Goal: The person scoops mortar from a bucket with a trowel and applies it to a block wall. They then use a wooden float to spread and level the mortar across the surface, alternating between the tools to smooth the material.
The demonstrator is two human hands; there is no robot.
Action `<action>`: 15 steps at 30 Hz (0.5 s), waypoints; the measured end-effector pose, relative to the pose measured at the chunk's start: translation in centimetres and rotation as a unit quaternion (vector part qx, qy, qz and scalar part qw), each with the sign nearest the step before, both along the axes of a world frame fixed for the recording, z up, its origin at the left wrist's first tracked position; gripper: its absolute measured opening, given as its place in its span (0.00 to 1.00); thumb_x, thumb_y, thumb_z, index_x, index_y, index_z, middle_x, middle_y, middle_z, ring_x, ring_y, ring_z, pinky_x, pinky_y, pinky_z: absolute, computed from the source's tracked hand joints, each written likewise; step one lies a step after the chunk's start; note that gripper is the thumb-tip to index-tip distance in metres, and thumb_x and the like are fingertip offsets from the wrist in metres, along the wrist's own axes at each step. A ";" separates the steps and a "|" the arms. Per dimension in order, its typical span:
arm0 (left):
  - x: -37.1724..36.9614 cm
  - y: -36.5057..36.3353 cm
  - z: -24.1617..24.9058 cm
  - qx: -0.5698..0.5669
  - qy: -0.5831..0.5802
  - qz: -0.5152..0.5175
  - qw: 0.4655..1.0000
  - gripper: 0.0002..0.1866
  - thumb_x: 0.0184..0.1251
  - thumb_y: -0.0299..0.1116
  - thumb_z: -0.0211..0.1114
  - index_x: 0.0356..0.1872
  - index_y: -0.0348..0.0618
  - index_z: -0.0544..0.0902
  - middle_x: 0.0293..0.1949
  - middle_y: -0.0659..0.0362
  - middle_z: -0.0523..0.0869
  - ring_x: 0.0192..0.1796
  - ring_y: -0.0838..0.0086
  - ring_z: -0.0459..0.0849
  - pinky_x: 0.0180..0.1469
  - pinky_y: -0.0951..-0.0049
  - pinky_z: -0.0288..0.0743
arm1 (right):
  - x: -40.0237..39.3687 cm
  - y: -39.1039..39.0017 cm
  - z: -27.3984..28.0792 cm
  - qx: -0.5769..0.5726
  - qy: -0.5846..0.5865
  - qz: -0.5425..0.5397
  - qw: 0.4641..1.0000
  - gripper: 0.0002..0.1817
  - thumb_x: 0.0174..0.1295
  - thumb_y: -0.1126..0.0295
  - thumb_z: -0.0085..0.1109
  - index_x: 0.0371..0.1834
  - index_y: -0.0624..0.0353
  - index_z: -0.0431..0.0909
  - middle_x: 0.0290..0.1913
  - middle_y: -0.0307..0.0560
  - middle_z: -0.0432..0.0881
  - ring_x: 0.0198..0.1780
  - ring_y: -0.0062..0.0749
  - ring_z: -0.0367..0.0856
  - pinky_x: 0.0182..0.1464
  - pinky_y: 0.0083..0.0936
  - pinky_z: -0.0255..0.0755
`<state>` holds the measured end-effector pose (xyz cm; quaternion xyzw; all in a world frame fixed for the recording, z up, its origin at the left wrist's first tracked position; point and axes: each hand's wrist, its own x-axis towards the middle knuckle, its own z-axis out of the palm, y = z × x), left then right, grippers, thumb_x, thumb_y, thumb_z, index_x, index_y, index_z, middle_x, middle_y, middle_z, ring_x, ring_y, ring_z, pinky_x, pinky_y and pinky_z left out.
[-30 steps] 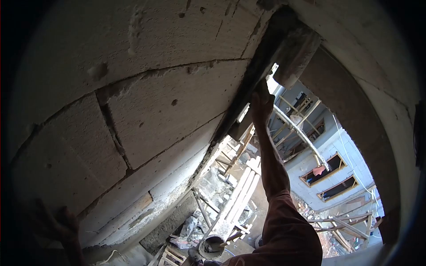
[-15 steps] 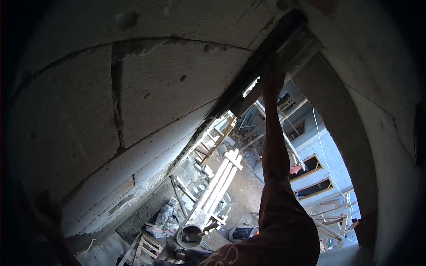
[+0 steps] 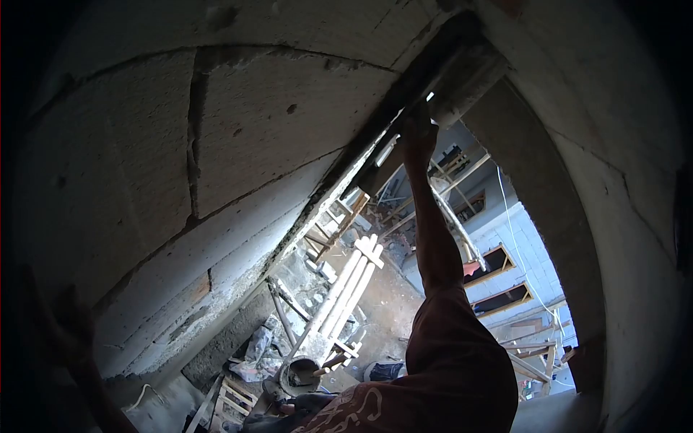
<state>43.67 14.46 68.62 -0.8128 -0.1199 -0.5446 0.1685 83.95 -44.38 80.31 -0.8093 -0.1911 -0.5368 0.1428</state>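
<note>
My right hand (image 3: 419,137) reaches up the far edge of the block wall (image 3: 281,123), closed around a long, flat plastering float (image 3: 379,172). Narrow slits of daylight show along the float beside my fingers. It lies slantwise along the dark strip where wall and beam meet, its face in deep shadow. Low at the left edge, my left hand (image 3: 72,317) is a dim shape close to the blocks, fingers apart and nothing visible in them.
Below, a bucket (image 3: 299,375) stands near a wooden pallet (image 3: 232,405) and crumpled plastic sheeting (image 3: 256,350). Pale planks (image 3: 354,289) form a narrow platform. Wooden poles (image 3: 462,227) cross the opening, with a block building (image 3: 530,249) beyond. A concrete edge (image 3: 556,195) curves down the right.
My right hand and the float have shifted slightly left, and the slits of light beside the float have changed. The whole view has moved a little. My left hand stays near the blocks.
</note>
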 end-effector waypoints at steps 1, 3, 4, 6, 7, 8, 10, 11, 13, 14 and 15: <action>-0.1 -0.1 0.2 0.002 -0.003 0.001 1.000 0.33 0.70 0.57 0.59 0.64 0.40 0.76 0.53 0.47 0.83 0.49 0.54 0.85 0.48 0.60 0.78 | 0.1 -0.2 0.7 0.002 -0.003 0.001 1.000 0.31 0.61 0.55 0.66 0.62 0.63 0.72 0.55 0.65 0.76 0.54 0.48 0.77 0.56 0.42 0.70; -0.1 -0.3 0.4 -0.003 0.018 0.022 1.000 0.32 0.70 0.56 0.59 0.64 0.40 0.76 0.55 0.47 0.82 0.52 0.54 0.84 0.50 0.59 0.78 | 0.7 -0.2 3.4 0.168 0.068 0.061 0.982 0.31 0.65 0.57 0.62 0.68 0.60 0.69 0.59 0.63 0.76 0.57 0.52 0.75 0.62 0.41 0.67; -0.2 -0.2 0.1 -0.003 0.019 0.025 1.000 0.32 0.70 0.56 0.59 0.64 0.40 0.76 0.55 0.47 0.82 0.52 0.54 0.84 0.50 0.59 0.78 | 4.3 -2.6 3.6 0.019 0.031 -0.004 0.999 0.32 0.64 0.57 0.63 0.67 0.63 0.69 0.58 0.62 0.76 0.60 0.52 0.74 0.63 0.41 0.67; -0.2 0.0 -0.7 -0.035 0.015 0.020 0.999 0.32 0.71 0.55 0.58 0.65 0.40 0.75 0.56 0.47 0.82 0.54 0.53 0.83 0.51 0.60 0.78 | 2.1 0.3 2.2 0.105 0.030 0.058 0.992 0.32 0.63 0.56 0.64 0.66 0.63 0.70 0.58 0.62 0.76 0.59 0.52 0.74 0.62 0.42 0.67; 0.0 -0.1 -0.5 -0.033 0.015 0.018 0.999 0.32 0.71 0.55 0.58 0.65 0.40 0.75 0.56 0.47 0.82 0.54 0.53 0.83 0.51 0.60 0.78 | 1.0 1.5 1.7 0.195 0.023 0.117 0.973 0.33 0.63 0.55 0.65 0.65 0.64 0.70 0.58 0.63 0.76 0.59 0.53 0.74 0.62 0.43 0.67; 0.1 -0.3 0.0 -0.019 0.017 0.023 0.999 0.31 0.72 0.55 0.57 0.65 0.41 0.75 0.57 0.48 0.82 0.54 0.53 0.83 0.51 0.59 0.77 | 2.1 0.3 -0.6 0.183 0.035 0.078 0.979 0.35 0.62 0.53 0.64 0.67 0.62 0.69 0.58 0.59 0.77 0.58 0.51 0.75 0.60 0.41 0.68; 0.1 -1.1 1.7 -0.007 0.012 0.033 0.999 0.31 0.72 0.54 0.57 0.65 0.41 0.75 0.57 0.48 0.82 0.54 0.52 0.83 0.51 0.59 0.77 | -0.7 0.4 -1.9 0.099 0.103 0.042 0.989 0.31 0.65 0.58 0.62 0.66 0.68 0.68 0.61 0.64 0.75 0.58 0.50 0.75 0.60 0.38 0.66; 0.3 -1.8 3.4 0.060 0.004 0.019 0.998 0.32 0.72 0.55 0.57 0.65 0.41 0.75 0.57 0.48 0.82 0.54 0.52 0.83 0.51 0.59 0.77 | 0.8 -0.7 -2.4 0.033 0.054 0.057 0.996 0.31 0.66 0.58 0.61 0.65 0.67 0.69 0.60 0.64 0.75 0.57 0.51 0.75 0.59 0.38 0.67; 0.3 -2.1 4.5 0.148 -0.009 0.018 0.989 0.32 0.71 0.56 0.57 0.65 0.41 0.75 0.57 0.48 0.82 0.54 0.51 0.83 0.51 0.59 0.77 | 2.1 -0.5 1.0 -0.046 -0.081 0.053 0.994 0.30 0.66 0.58 0.60 0.65 0.66 0.69 0.58 0.64 0.77 0.54 0.51 0.77 0.57 0.40 0.70; 0.3 -2.0 4.2 0.147 -0.011 0.023 0.989 0.32 0.71 0.56 0.57 0.65 0.41 0.75 0.57 0.48 0.82 0.54 0.51 0.83 0.51 0.59 0.77 | 0.5 1.2 3.0 0.134 0.056 0.041 0.988 0.31 0.65 0.57 0.61 0.66 0.67 0.68 0.57 0.63 0.77 0.54 0.48 0.78 0.57 0.40 0.71; 0.3 -1.6 3.7 0.141 -0.010 0.029 0.989 0.33 0.71 0.57 0.57 0.65 0.41 0.75 0.57 0.48 0.82 0.54 0.51 0.83 0.51 0.59 0.77 | 2.3 0.2 4.0 0.149 0.040 0.080 0.985 0.31 0.64 0.57 0.64 0.63 0.68 0.70 0.58 0.63 0.77 0.54 0.46 0.78 0.57 0.39 0.71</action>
